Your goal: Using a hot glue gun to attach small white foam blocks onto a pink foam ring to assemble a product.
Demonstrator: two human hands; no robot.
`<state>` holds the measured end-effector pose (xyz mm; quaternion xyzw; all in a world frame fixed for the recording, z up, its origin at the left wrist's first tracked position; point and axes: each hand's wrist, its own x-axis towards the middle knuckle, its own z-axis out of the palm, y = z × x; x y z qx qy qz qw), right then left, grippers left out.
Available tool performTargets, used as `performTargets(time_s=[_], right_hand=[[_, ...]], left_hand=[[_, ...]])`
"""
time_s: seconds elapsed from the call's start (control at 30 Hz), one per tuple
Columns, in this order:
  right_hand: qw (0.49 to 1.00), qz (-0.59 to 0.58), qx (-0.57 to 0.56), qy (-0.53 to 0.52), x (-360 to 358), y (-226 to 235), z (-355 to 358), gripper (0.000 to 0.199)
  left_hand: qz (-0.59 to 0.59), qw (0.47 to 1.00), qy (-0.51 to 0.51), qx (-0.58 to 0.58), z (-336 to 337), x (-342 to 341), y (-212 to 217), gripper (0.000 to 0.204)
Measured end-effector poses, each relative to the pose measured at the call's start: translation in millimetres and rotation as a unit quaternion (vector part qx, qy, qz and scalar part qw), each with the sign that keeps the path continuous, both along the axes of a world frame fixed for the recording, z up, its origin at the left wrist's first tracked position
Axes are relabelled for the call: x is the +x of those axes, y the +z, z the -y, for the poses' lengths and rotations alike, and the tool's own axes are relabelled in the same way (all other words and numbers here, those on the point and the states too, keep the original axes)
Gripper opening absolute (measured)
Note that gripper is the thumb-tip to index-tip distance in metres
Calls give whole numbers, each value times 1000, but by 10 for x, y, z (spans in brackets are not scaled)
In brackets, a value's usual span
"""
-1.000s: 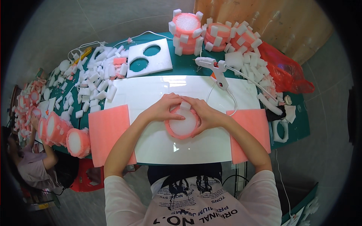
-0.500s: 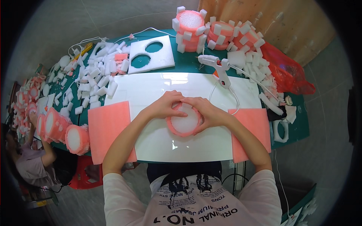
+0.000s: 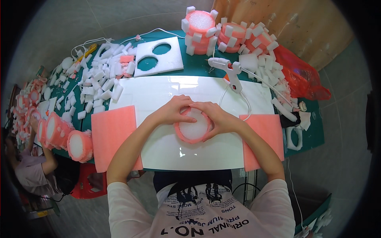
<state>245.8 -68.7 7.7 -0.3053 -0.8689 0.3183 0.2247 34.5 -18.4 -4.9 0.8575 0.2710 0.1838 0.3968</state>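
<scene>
Both of your hands are wrapped around the round white foam disc with its pink foam band (image 3: 193, 127), which lies flat on the glossy white sheet (image 3: 166, 93) directly in front of you. Your left hand (image 3: 171, 111) cups the disc's far-left rim, fingers curled over the pink band; your right hand (image 3: 217, 117) cups the far-right rim, its fingertips meeting those of the left at the disc's far edge. Neither hand is nearer: the disc sits between them, its near edge uncovered and facing you. Being round, it has no long axis, only the flat face turned up.

The white hot-glue gun (image 3: 226, 67) lies beyond your right hand, near but apart, its cord (image 3: 246, 104) looping back just beside that wrist. A flat pink foam sheet (image 3: 113, 137) lies outside your left forearm, another pink foam sheet (image 3: 264, 139) under your right forearm. The loose white foam blocks (image 3: 95, 85) lie well beyond your left hand.
</scene>
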Motion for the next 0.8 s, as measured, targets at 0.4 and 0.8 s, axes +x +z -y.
performTargets(time_s=[0.4, 0.8], right_hand=[[1000, -2, 6, 0, 18, -17, -1, 94], [935, 81, 325, -121, -47, 372, 38, 57]], left_hand=[[13, 1000, -4, 2, -9, 14, -5, 40], [18, 999, -5, 39, -21, 17, -50, 40]])
